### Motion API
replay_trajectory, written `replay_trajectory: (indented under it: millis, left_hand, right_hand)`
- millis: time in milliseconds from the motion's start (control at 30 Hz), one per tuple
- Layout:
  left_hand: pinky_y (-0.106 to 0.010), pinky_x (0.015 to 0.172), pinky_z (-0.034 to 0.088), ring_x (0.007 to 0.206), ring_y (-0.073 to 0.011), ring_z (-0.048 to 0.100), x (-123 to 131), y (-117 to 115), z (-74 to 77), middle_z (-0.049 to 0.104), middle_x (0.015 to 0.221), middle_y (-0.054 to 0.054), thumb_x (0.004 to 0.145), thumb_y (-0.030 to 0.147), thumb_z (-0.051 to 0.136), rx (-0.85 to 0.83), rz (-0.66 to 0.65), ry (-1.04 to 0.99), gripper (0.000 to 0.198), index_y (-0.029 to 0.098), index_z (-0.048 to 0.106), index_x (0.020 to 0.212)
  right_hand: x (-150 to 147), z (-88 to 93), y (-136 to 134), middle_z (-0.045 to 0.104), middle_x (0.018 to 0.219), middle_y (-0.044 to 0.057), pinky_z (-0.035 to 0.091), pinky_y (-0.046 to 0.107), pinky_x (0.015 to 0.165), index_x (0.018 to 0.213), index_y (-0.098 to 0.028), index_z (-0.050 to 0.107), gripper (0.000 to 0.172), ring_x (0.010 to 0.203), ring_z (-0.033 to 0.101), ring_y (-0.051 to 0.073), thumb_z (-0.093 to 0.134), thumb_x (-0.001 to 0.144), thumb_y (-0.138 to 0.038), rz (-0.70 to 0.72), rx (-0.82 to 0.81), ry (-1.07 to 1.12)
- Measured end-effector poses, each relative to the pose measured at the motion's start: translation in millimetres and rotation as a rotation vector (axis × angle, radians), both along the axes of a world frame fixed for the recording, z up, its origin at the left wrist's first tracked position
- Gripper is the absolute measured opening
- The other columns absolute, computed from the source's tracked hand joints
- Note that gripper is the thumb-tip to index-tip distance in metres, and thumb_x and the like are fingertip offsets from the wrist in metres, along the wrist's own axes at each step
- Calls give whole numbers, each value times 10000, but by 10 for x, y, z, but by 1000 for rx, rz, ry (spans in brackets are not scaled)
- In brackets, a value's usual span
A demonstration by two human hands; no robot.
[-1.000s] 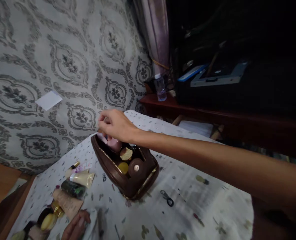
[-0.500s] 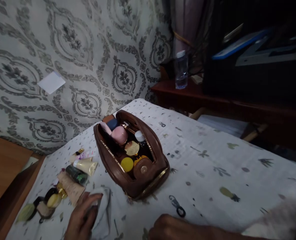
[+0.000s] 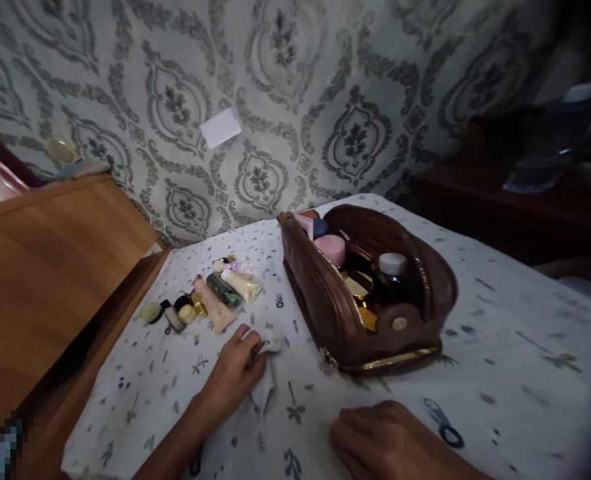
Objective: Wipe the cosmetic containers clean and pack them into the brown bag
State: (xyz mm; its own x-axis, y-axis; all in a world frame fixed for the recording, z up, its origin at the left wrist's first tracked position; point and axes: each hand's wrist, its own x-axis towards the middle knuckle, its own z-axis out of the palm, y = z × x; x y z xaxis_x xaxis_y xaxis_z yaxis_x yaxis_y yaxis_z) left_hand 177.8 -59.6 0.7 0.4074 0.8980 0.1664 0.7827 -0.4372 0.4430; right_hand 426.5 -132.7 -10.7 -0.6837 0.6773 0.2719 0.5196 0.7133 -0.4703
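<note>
My left hand [image 3: 238, 363] is closed around a crumpled white cloth [image 3: 264, 390], part of which hangs down onto the patterned sheet. Just beyond it lie several cosmetics: a beige tube [image 3: 214, 305], a dark green tube [image 3: 222, 289], a cream tube [image 3: 242, 285] and small jars and bottles such as a round green-lidded jar [image 3: 150, 313]. My right hand [image 3: 375, 437] rests on the sheet with curled fingers, and nothing shows in it. In front of that hand stands an unzipped brown cosmetic bag [image 3: 325, 313], holding a pink-lidded jar [image 3: 331, 249] and a white-capped dark bottle [image 3: 392, 280].
The white printed sheet [image 3: 295, 460] covers the surface under everything. A wooden board [image 3: 60, 267] rises at the left, and a patterned wall [image 3: 285, 87] with a white card [image 3: 220, 127] stands behind. At right, a clear bottle [image 3: 550, 147] sits on a dark table [image 3: 465, 207].
My view has swung left, so the bag and cosmetics appear farther right. My left hand's fingers have drawn in around the cloth. My right hand still rests low near the bag.
</note>
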Motion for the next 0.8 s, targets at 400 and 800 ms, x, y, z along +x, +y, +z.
replay_trajectory:
  millis: [400, 800]
  left_hand:
    - [-316, 738, 457, 685, -170, 541, -924, 875, 304, 626, 966, -36, 881, 206, 421, 299, 339, -108, 235, 194, 497, 1104]
    - [-397, 883, 436, 976, -296, 641, -1120, 1719, 13, 715, 947, -111, 922, 321, 498, 140, 374, 20, 301, 200, 602, 1177]
  right_hand:
    - [-1142, 148, 895, 701, 1060, 97, 482, 307, 850, 1188, -151, 624, 312, 924, 655, 200, 533, 891, -180, -427, -357, 246]
    - [-1845, 117, 1514, 639, 1220, 151, 447, 361, 907, 1129, -155, 631, 273, 1135, 604, 292, 608, 872, -243, -674, -374, 199]
